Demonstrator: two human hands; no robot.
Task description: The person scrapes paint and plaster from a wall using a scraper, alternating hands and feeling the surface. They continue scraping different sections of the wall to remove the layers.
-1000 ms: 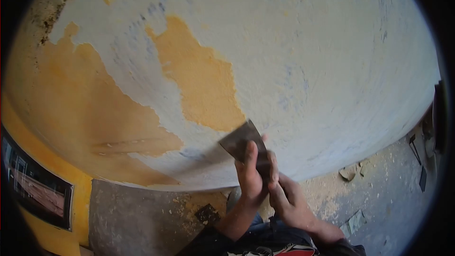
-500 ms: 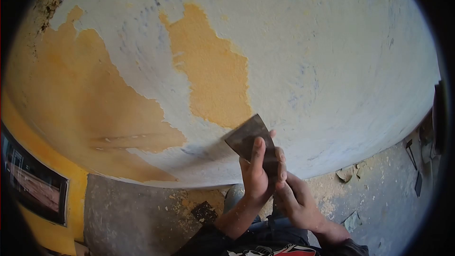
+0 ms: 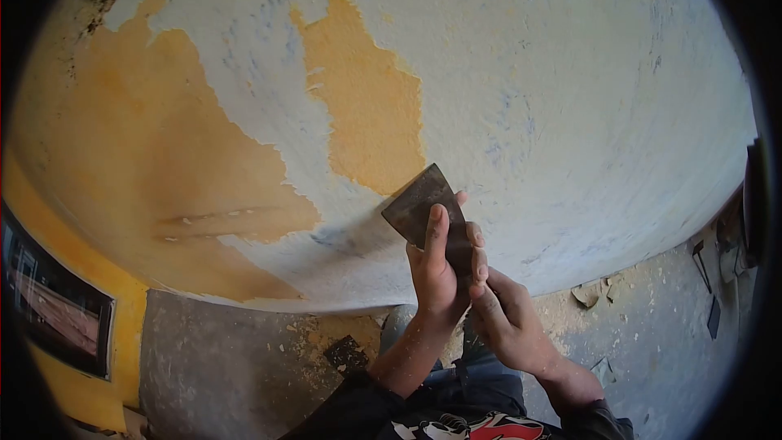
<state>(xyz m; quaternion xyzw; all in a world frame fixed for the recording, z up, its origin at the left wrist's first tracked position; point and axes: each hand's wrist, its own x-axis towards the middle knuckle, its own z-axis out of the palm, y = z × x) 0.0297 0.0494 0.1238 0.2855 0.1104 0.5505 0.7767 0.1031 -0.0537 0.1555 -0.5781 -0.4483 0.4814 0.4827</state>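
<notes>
Both my hands are on one dark, flat-bladed scraper [image 3: 414,204], tilted so that its broad edge faces up and left. My left hand [image 3: 436,281] wraps the lower blade and neck, its thumb lying along the face and its fingertips curling round the right side. Lower down, the closed fingers of my right hand [image 3: 517,330] grip the handle end, which is mostly hidden. In this view the blade overlaps the pale wall [image 3: 570,130] right at the bottom of an orange bare patch [image 3: 371,110], where the pale coat ends raggedly.
A larger orange area [image 3: 187,147] spreads across the wall at left. Paint flakes and a dark speckled piece [image 3: 346,354] lie on the grey floor [image 3: 220,358]. Peeled scraps [image 3: 588,295] sit at right. A dark-framed glass panel [image 3: 61,305] is set in a yellow surround.
The scraper and both hands have moved slightly up and left in view, and the wall has shifted upward too. My hold looks the same, and the orange patch shows about the same outline.
</notes>
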